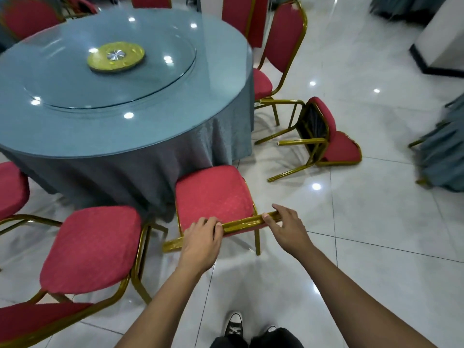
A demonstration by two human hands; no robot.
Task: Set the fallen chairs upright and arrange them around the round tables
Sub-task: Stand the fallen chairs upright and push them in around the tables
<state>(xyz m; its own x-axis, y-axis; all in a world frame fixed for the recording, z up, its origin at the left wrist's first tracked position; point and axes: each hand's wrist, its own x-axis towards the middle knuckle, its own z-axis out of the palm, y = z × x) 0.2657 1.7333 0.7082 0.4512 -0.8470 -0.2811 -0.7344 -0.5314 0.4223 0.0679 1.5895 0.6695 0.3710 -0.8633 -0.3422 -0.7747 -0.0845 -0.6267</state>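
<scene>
Nearby, fallen chair [317, 136] beside round table [120, 136]

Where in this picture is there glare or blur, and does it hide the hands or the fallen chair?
Head view: ceiling lights glare as white spots on the glass table top and floor tiles; the edges blur and bend; left hand, right hand and fallen chair stay clear.
</scene>
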